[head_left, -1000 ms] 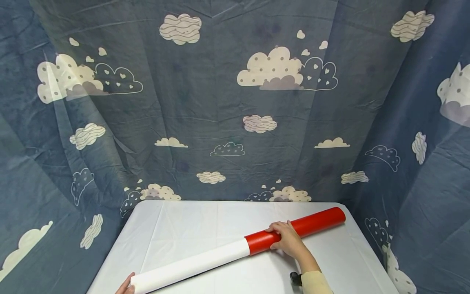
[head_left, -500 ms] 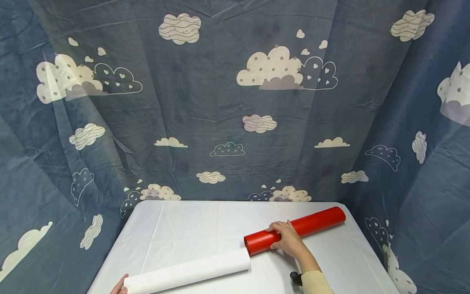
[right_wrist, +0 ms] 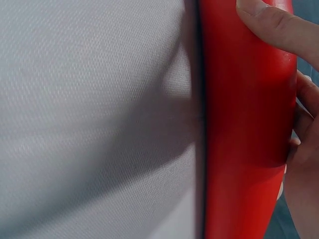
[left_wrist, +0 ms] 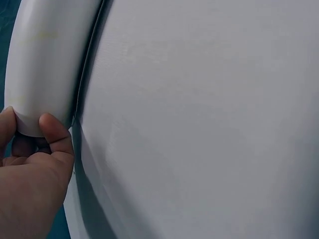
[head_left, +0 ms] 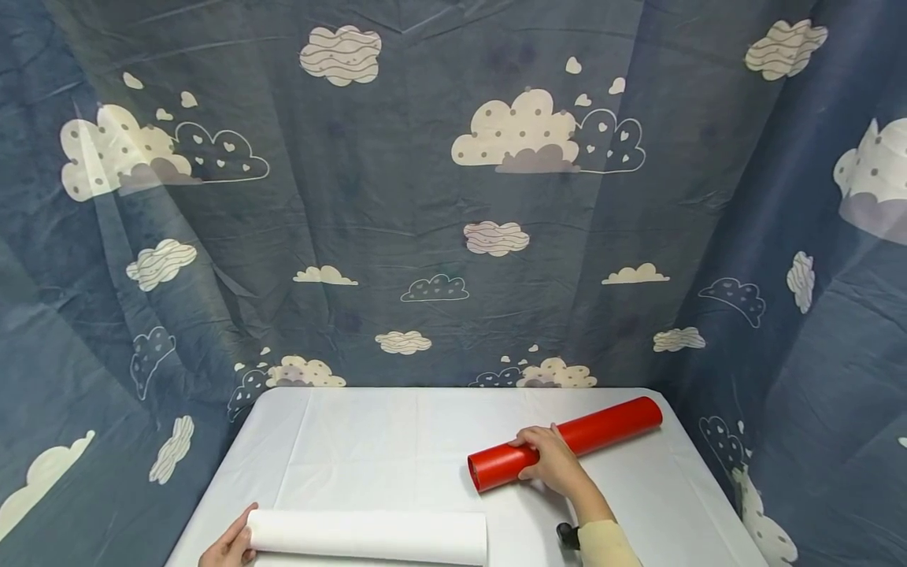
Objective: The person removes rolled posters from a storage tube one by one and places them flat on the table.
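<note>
A red tube (head_left: 612, 425) lies slantwise on the right of the white table, its hollow near end facing left. My right hand (head_left: 553, 461) grips it near that end, thumb on one side and fingers on the other; the right wrist view shows the thumb (right_wrist: 269, 22) pressed on the red surface. At the front left, a white roll (head_left: 368, 537) lies crosswise, apart from the red tube. My left hand (head_left: 230, 543) holds its left end. In the left wrist view, thumb and fingers pinch the rim of the white roll (left_wrist: 50, 64).
The white-covered table (head_left: 354, 441) has its far edge against a dark blue curtain (head_left: 411, 181) printed with clouds, which also hangs on both sides. A small black object (head_left: 568, 535) sits at the right wrist by the yellow sleeve (head_left: 608, 545).
The white roll has come away from the end of the red tube and swung toward the table's front, now lying nearly level across the view. My right hand and the red tube stay put.
</note>
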Motion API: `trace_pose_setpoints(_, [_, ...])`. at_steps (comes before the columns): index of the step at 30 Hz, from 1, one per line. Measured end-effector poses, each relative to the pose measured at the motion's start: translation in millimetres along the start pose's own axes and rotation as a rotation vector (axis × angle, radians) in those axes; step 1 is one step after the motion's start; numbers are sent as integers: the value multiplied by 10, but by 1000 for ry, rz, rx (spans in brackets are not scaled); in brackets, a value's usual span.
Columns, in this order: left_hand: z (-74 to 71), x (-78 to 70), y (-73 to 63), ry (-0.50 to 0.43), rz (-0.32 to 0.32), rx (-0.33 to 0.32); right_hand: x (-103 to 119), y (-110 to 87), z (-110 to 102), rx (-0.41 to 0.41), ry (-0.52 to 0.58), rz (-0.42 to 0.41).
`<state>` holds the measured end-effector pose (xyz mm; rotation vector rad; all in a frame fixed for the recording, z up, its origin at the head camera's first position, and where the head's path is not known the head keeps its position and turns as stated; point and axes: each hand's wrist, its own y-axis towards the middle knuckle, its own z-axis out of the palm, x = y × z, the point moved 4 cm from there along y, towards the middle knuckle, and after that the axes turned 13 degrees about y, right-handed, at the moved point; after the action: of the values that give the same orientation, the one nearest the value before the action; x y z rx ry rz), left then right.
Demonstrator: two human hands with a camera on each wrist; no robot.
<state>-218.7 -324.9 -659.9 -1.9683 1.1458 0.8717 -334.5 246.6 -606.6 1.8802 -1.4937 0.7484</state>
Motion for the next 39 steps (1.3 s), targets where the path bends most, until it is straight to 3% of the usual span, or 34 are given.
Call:
trace_pose_setpoints(2, [4,-72,24,59,-8,-24,7,-3,-2,2,0,-1])
trace_pose_setpoints(4, [1,-124,71,117,-20,-2,5,-4,0,6,3,1])
trace_pose_setpoints(11, [54,-269,213,167,-14,66,-15,-5,-2,1,-12,-7])
trace_pose_setpoints(20, [256,-381,306,72,28,90,1,-15,-5,-3,-29,-4])
trace_pose_setpoints(28, [419,-474,354,-38,20,131,35,-34,11,-10,-58,57])
trace_pose_setpoints(39, [518,-502,325,-72,-9,149,131,-135,68,-73,-157,22])
